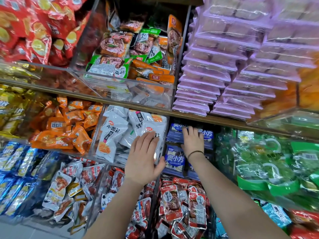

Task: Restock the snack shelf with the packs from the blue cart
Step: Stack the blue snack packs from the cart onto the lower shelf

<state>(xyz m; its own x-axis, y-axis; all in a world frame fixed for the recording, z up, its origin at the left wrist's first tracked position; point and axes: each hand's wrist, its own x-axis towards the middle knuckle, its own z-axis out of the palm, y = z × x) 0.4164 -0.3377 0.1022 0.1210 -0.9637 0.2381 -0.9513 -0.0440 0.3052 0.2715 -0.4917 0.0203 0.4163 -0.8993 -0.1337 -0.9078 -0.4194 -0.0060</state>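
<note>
My left hand [144,157] lies flat with straight fingers against the front corner of a clear bin [103,135] filled with white snack packs [112,133]. My right hand [193,140] reaches into the neighbouring shelf slot. Its fingers rest on top of a stack of blue-and-white packs [175,159], with the fingertips curled slightly over the top pack. Whether it grips that pack is unclear. A thin band sits on the right wrist. The blue cart is not in view.
Clear bins hold orange packs [65,128], red packs [183,204] and mixed green and orange packs [131,54]. Purple trays [215,69] are stacked on the shelf above. Green bags [269,161] fill the right side. A wooden shelf edge [198,117] runs above my hands.
</note>
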